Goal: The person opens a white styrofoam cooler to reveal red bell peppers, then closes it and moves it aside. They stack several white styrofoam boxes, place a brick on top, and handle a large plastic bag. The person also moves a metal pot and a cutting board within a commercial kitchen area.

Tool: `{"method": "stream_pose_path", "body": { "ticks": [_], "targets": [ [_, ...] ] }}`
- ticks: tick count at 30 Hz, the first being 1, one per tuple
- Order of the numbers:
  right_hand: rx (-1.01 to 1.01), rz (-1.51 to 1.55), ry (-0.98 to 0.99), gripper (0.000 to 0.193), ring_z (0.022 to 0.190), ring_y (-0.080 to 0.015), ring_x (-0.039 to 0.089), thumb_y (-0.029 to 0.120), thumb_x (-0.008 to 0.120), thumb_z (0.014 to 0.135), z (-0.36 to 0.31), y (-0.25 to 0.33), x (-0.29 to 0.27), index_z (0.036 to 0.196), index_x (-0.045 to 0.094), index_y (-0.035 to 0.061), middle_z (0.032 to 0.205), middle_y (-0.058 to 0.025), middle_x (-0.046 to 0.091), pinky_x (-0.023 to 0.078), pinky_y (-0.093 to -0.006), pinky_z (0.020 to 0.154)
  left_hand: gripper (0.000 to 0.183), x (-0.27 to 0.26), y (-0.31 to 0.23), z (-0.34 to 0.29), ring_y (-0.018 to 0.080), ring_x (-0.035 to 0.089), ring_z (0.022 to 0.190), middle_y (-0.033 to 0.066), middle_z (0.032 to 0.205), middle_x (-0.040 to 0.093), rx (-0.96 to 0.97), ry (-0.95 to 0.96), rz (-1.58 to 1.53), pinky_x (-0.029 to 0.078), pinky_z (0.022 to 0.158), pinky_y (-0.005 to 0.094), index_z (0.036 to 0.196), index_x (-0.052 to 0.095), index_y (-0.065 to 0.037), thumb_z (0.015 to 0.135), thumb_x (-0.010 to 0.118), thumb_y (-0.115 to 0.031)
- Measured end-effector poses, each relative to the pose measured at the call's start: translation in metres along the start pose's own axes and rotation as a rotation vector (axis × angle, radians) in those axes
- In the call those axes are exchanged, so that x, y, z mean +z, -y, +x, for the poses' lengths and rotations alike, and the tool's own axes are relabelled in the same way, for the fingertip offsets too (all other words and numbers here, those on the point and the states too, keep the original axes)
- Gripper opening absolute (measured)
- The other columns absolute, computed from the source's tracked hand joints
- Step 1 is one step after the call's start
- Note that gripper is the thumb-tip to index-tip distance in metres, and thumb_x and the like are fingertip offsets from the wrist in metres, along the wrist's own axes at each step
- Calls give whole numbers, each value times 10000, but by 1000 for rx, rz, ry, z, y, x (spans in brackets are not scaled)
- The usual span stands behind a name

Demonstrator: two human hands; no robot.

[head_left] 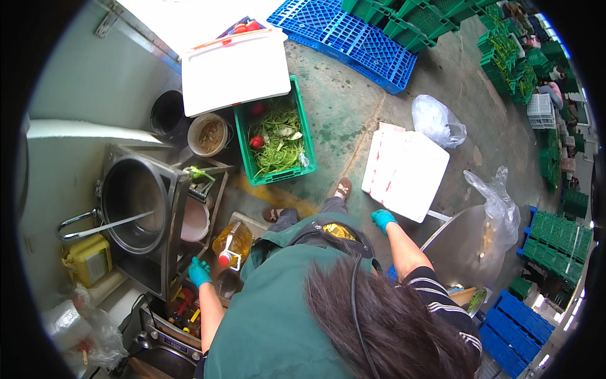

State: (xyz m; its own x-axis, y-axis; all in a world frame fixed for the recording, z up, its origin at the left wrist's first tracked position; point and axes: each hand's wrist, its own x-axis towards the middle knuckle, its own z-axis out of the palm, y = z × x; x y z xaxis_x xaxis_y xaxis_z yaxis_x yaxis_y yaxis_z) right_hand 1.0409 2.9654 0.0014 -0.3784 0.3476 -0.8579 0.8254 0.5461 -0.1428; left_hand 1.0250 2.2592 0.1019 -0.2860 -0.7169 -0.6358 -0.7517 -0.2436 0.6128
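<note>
My left hand [199, 271], in a teal glove, hangs beside the metal sink stand [180, 237], fingers loosely bent and nothing visible in it. Close to it stand a large bottle of yellow oil [232, 243] with a red cap and, on the stand, a dark round basin [134, 196]. Also gloved in teal, my right hand [383, 220] is near the lower left edge of a white foam box [407, 170]. Its fingers look apart, with nothing seen between them. Whether either hand touches these things is hard to tell.
A green crate [243, 148] of leafy vegetables stands ahead, beside a bucket [208, 134] and a white lid-like board [237, 69]. Blue pallets [344, 41] and stacked green crates [410, 22] lie farther off. To the right are a round metal surface [457, 246] and plastic bags [439, 120].
</note>
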Motion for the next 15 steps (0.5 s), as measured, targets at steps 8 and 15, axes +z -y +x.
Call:
{"method": "stream_pose_path", "body": {
  "ticks": [8,15],
  "targets": [
    [119,332,-21,407,819,-277,638,286,644,834,53,-95,-60,1101,646,-21,1006,-176,674,507,-393,755,179,158,-11,-119,106,467,447,39,638,574,78,276,125,345,396,236,900,560,-87,889,689,-211],
    [225,552,-291,955,1302,-342,447,453,748,768,146,-190,-117,1455,287,-24,1426,-249,425,380,-388,1062,338,448,-5,-228,114,599,718,42,817,662,391,806,873,506,679,271,949,625,-25,810,777,-293]
  ]
}}
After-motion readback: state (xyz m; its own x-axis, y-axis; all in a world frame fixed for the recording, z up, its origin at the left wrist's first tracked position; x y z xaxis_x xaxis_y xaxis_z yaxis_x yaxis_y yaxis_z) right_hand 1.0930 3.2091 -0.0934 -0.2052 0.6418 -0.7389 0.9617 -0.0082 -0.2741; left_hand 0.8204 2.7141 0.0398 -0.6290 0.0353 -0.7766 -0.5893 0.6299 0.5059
